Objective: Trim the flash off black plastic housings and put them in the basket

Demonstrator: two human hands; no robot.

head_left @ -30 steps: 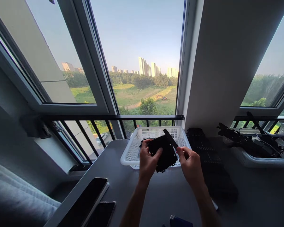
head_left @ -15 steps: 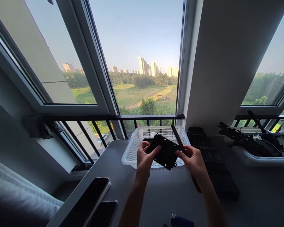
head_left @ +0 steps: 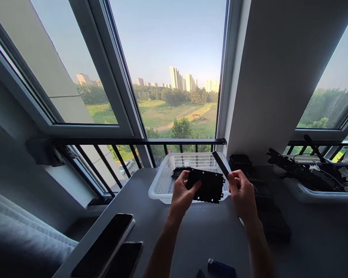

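A flat black panel [head_left: 208, 186] with small notches along its edges is gripped by my left hand [head_left: 182, 195], thumb across its face. My right hand [head_left: 243, 193] pinches a narrow black strip [head_left: 221, 163] that slants up to the left, just beyond the panel's right edge. Both pieces are above the front part of a white perforated basket [head_left: 157, 189]. Inside the basket, behind my left hand, lies another dark piece [head_left: 178, 172].
Two phone-like devices [head_left: 104, 243] [head_left: 126, 259] lie at the left. A dark blue cylinder [head_left: 221, 268] is near the front edge. Black parts [head_left: 274, 224] are stacked at the right, beside a second basket [head_left: 310, 195] with cables. A black railing [head_left: 185, 141] runs behind.
The panel has turned closer to level in my left hand. My right hand has moved off the panel to the right, taking the strip along.
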